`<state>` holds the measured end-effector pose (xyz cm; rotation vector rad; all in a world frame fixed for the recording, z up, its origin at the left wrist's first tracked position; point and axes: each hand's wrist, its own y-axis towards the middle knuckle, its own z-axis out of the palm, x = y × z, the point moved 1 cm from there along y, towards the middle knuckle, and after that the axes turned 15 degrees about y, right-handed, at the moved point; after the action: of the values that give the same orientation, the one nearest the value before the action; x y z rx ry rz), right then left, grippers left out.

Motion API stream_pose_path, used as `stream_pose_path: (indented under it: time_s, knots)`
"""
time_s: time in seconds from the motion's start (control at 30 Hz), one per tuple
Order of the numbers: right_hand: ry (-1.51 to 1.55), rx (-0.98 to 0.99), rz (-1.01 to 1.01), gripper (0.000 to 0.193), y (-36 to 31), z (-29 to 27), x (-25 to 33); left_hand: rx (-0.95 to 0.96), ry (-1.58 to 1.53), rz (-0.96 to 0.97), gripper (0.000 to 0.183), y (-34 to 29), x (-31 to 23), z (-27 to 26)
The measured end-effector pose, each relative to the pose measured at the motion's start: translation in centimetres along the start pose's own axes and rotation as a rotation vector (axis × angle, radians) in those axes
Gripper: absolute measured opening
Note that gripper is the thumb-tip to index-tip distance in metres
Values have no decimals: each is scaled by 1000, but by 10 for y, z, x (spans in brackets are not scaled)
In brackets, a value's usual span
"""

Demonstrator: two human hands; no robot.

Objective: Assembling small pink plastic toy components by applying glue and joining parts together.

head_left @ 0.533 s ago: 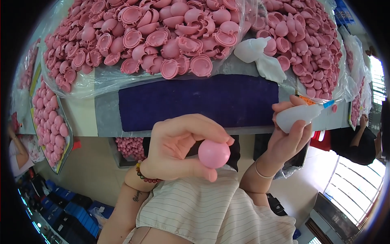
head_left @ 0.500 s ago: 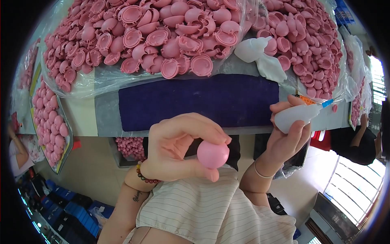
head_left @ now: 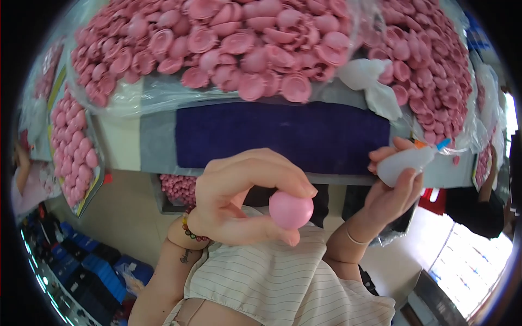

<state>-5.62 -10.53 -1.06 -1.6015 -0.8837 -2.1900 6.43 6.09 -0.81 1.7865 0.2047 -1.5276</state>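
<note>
Pink ball [head_left: 291, 210], pinched in the left hand [head_left: 223, 202] up between the dark blue mat [head_left: 283, 133] and the stripy top [head_left: 261, 282], with white squeeze bottle [head_left: 403, 167] held in the right hand [head_left: 390, 198], seemingly at the hold-and-look step, and next likely calling for a soft, steady grip.

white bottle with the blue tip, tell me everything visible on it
The bottle is whitish and translucent, seemingly plastic, with a rounded body narrowing to a blue tip. The right hand holds it tilted, tip toward the picture's upper right, near the right end of the purple mat. Fill level unclear.
</note>
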Motion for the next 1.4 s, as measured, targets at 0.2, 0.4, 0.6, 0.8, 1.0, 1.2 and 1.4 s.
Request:
stream_pose_path:
  time_s: [0.2, 0.4, 0.6, 0.8, 1.0, 1.2, 1.4]
  knots:
    - [-2, 16, -70, 50, -4, -18, 7, -615, 1130, -109, 30, -14, -22, -115]
    - [36, 58, -76, 48, -3, -6, 6, -662, 1576, -441, 28, -60, -42, -199]
    - [34, 63, -95, 47, -4, -3, 7, -222, 1923, -282, 44, -43, -24, -210]
    - [27, 72, -140, 44, -8, -11, 9, -254, 2258, -451, 43, -23, -22, -193]
    - [59, 66, -143, 44, -11, -10, 9, -119, 1490, 17, 22, 24, -14, -80]
    - [40, 73, -118, 44, -20, -5, 10, -157, 1472, -178, 15, 31, 4, -66]
    - [171, 64, -29, 47, -30, -6, 6, -183, 783, 207, 14, 21, -1, -39]
